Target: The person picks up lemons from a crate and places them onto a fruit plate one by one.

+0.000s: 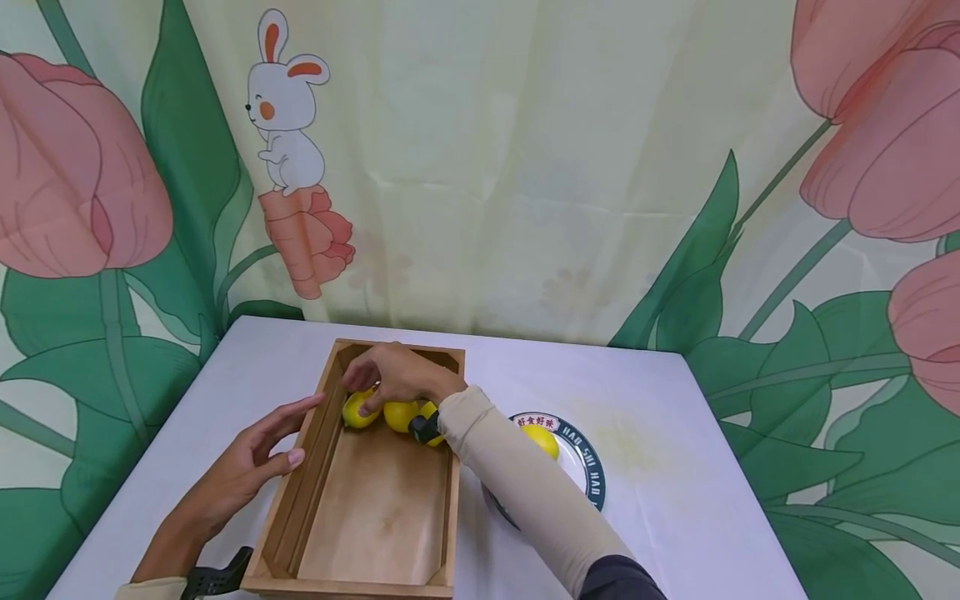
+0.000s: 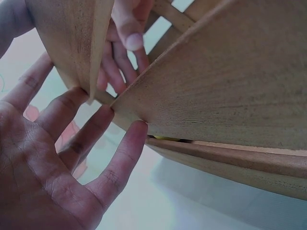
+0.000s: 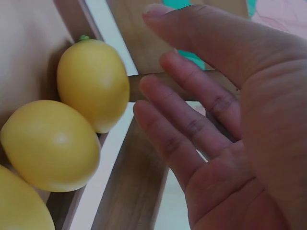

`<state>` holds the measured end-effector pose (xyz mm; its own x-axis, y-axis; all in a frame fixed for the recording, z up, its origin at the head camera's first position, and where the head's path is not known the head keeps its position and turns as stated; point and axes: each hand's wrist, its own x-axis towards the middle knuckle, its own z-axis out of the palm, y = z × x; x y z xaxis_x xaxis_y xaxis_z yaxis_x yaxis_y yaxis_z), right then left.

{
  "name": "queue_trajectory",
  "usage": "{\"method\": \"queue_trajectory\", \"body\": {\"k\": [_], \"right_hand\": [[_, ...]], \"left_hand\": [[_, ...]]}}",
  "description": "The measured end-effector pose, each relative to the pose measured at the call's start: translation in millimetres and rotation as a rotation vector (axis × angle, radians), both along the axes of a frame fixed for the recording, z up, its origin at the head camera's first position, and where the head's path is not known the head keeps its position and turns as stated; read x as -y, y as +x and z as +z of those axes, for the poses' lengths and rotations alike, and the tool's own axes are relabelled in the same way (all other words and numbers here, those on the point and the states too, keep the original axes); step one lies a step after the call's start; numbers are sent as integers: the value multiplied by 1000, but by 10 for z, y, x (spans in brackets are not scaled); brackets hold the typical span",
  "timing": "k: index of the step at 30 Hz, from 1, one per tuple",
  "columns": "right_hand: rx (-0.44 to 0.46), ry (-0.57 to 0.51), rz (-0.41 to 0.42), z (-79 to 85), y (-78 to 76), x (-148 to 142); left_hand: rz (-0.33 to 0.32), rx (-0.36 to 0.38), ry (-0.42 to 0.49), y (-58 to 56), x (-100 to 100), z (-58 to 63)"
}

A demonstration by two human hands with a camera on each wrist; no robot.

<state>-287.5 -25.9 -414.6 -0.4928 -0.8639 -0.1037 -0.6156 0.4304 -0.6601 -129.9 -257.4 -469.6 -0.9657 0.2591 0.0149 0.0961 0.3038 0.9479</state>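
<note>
A wooden crate [image 1: 378, 533] stands on the table. Inside it, three yellow lemons [image 1: 400, 416] lie in a row across the far half; the rightmost is partly hidden by the black device on the right wrist. My right hand [image 1: 397, 372] hovers over the leftmost lemon. In the right wrist view its loosely spread fingers [image 3: 175, 143] hold nothing and stay apart from the lemon with the green tip [image 3: 93, 86]. My left hand [image 1: 251, 467] is at the crate's left side; in the left wrist view its extended fingertips [image 2: 139, 129] touch the wooden slats.
Right of the crate, a round plate with a dark lettered rim [image 1: 594, 471] holds another lemon [image 1: 542, 439]. My right forearm [image 1: 532, 500] crosses over part of the plate. A printed curtain [image 1: 525, 167] hangs behind the white table [image 1: 675, 500].
</note>
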Motion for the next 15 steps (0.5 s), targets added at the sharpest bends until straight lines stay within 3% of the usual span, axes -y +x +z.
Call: {"method": "queue_trajectory", "body": {"k": [15], "right_hand": [[-43,176,-14,-78,0,31]], "left_hand": [[15,7,-2,-3,-16,2]]}}
